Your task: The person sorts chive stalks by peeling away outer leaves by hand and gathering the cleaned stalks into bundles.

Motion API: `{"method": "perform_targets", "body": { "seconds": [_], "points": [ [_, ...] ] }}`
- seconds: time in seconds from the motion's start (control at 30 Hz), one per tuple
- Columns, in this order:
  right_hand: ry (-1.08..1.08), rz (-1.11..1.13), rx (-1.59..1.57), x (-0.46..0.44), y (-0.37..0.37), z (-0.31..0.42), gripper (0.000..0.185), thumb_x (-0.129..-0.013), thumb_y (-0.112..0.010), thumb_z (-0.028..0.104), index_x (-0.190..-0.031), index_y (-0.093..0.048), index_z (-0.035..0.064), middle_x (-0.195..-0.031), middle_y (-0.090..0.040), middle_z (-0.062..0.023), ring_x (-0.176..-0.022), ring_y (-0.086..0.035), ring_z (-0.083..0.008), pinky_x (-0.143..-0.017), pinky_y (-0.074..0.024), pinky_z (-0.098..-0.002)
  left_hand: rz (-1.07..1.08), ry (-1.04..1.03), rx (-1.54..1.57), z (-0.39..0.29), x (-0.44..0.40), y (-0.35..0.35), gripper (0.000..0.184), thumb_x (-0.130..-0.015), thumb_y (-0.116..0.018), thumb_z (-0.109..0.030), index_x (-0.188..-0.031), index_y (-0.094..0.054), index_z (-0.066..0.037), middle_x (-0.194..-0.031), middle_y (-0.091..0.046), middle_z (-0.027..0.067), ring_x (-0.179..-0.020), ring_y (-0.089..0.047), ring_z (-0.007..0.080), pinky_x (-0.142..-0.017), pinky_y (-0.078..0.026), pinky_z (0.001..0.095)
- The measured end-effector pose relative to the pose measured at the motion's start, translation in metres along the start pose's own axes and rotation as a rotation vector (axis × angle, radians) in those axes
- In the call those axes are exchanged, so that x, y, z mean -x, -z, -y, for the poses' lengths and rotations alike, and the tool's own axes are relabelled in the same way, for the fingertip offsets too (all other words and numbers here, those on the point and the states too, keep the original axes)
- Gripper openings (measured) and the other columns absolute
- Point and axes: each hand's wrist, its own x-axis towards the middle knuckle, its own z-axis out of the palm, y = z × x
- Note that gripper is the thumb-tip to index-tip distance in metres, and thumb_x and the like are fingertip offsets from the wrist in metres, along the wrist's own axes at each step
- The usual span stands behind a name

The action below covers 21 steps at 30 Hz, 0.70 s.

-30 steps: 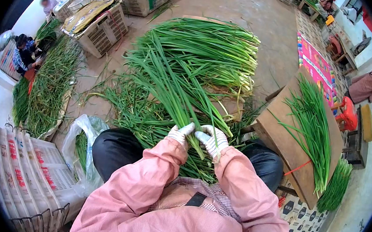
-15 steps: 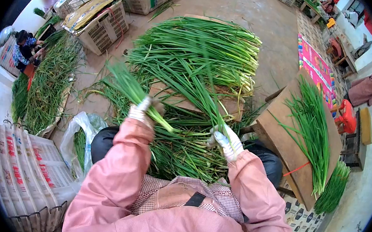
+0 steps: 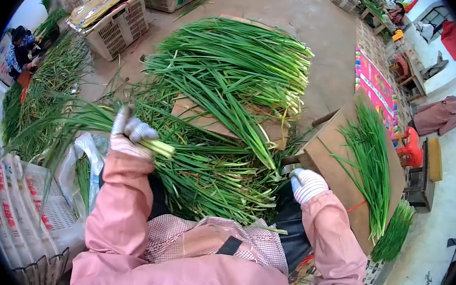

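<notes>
Head view, the only angle: we're gripping a bunch of greens (image 3: 92, 116) in our left hand (image 3: 132, 132), fingers folded round it just above the pale stem ends (image 3: 161, 148), which are poking out to the right. The leaves are trailing off to the left and blurring. Our right hand (image 3: 309, 185) is hanging near the corner of the counter (image 3: 328, 143), fingers looking curled; can't tell if it's pinching anything. It's sitting just beside the stem ends of a few stalks (image 3: 255, 139) slanting off the big heap (image 3: 238, 59), which is lying on a low board (image 3: 185, 109).

Between our knees, loose greens (image 3: 211, 176) are lying mixed with browned bits. On the counter, a separate bunch (image 3: 368, 165) is resting lengthwise, leaf tips and stems lined up roughly the same way.

Handling notes, our judgement: we're best off holding near the stems, snug not crushing, since those leaves are likely bruising and bending easily. We're wanting the pale ends level with each other and all facing one way. Long leaves are probably snagging if they're swinging low near the plastic bag (image 3: 93, 157), so we're better off lifting them clear of it.
</notes>
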Motion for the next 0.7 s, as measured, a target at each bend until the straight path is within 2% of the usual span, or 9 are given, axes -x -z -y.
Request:
{"method": "perform_targets", "body": {
  "seconds": [0.13, 0.27, 0.33, 0.37, 0.4, 0.47, 0.6, 0.67, 0.7],
  "points": [
    [0.02, -0.213, -0.279, -0.012, -0.001, -0.004, 0.023, -0.079, -0.053, 0.023, -0.094, -0.06, 0.0074, -0.088, -0.061, -0.0175, -0.085, -0.058, -0.0325, -0.076, -0.0455, -0.0377, 0.035, 0.229, 0.055, 0.049, 0.013, 0.01, 0.016, -0.086, -0.053, -0.027, -0.076, -0.059, -0.015, -0.044, -0.024, -0.0106, -0.036, -0.024, 0.0063, -0.044, -0.032, 0.0266],
    [-0.183, 0.024, -0.096, -0.039, -0.033, 0.025, 0.048, -0.078, -0.055, 0.041, -0.11, -0.053, 0.0048, -0.106, -0.056, -0.0184, -0.095, -0.055, -0.0316, -0.082, -0.0429, -0.0368, -0.049, 0.388, -0.162, 0.107, 0.041, 0.024, 0.01, -0.082, -0.059, -0.027, -0.085, -0.061, -0.017, -0.047, -0.029, -0.0087, -0.039, -0.029, 0.0069, -0.046, -0.037, 0.0272],
    [-0.166, 0.177, -0.368, -0.062, -0.053, 0.02, 0.052, -0.079, -0.055, 0.041, -0.115, -0.049, 0.0044, -0.104, -0.057, -0.0179, -0.094, -0.055, -0.032, -0.083, -0.0428, -0.035, -0.105, 0.42, -0.197, 0.124, 0.049, 0.032, 0.015, -0.08, -0.063, -0.025, -0.09, -0.058, -0.015, -0.049, -0.036, -0.0071, -0.04, -0.034, 0.0085, -0.048, -0.038, 0.0285],
    [-0.012, 0.092, -0.716, -0.095, -0.121, -0.012, 0.042, -0.081, -0.056, 0.038, -0.107, -0.051, 0.0043, -0.077, -0.057, -0.0058, -0.063, -0.054, -0.0172, -0.055, -0.0427, -0.0291, -0.196, 0.406, -0.258, 0.132, 0.051, 0.033, 0.016, -0.079, -0.063, -0.024, -0.091, -0.058, -0.014, -0.051, -0.04, -0.006, -0.041, -0.037, 0.0094, -0.048, -0.039, 0.0292],
    [-0.124, 0.33, -1.36, -0.067, -0.083, 0.016, 0.031, -0.084, -0.055, 0.033, -0.101, -0.052, 0.0068, -0.068, -0.049, 0.0004, -0.053, -0.043, -0.0096, -0.046, -0.0357, -0.0248, -0.286, 0.389, -0.319, 0.137, 0.052, 0.037, 0.017, -0.079, -0.064, -0.022, -0.091, -0.057, -0.013, -0.053, -0.044, -0.0049, -0.042, -0.04, 0.0103, -0.049, -0.04, 0.03],
    [-0.192, 0.485, -1.624, -0.045, -0.062, 0.033, 0.027, -0.085, -0.055, 0.03, -0.1, -0.052, 0.0077, -0.063, -0.044, 0.002, -0.05, -0.035, -0.0076, -0.043, -0.032, -0.0241, -0.286, 0.378, -0.478, 0.139, 0.052, 0.05, 0.021, -0.078, -0.065, -0.022, -0.095, -0.057, -0.011, -0.062, -0.053, -0.0019, -0.048, -0.048, 0.0111, -0.05, -0.043, 0.0301],
    [-0.267, 0.538, -1.558, -0.033, -0.062, 0.027, 0.032, -0.082, -0.056, 0.036, -0.1, -0.052, 0.009, -0.082, -0.061, -0.0097, -0.064, -0.061, -0.0203, -0.052, -0.0496, -0.0311, -0.256, 0.426, -0.738, 0.145, 0.046, 0.051, 0.034, -0.075, -0.068, -0.026, -0.102, -0.055, -0.009, -0.069, -0.053, 0.0009, -0.048, -0.047, 0.0115, -0.048, -0.045, 0.0293],
    [-0.059, 0.666, -1.578, -0.039, -0.08, 0.024, 0.024, -0.083, -0.056, 0.027, -0.098, -0.054, 0.0085, -0.078, -0.06, -0.0064, -0.062, -0.057, -0.0151, -0.054, -0.048, -0.0286, -0.181, 0.482, -0.813, 0.148, 0.042, 0.044, 0.029, -0.074, -0.069, -0.031, -0.084, -0.052, -0.009, -0.063, -0.05, 0.0005, -0.049, -0.047, 0.0123, -0.046, -0.043, 0.0283],
    [-0.012, 0.496, -1.347, -0.027, -0.066, 0.04, 0.024, -0.083, -0.056, 0.027, -0.096, -0.055, 0.0075, -0.077, -0.06, -0.0062, -0.062, -0.056, -0.0135, -0.055, -0.0473, -0.0282, -0.159, 0.468, -0.843, 0.152, 0.036, 0.048, 0.035, -0.072, -0.07, -0.034, -0.079, -0.048, -0.009, -0.063, -0.048, 0.0016, -0.048, -0.046, 0.0136, -0.045, -0.044, 0.0298]
  ]
}}
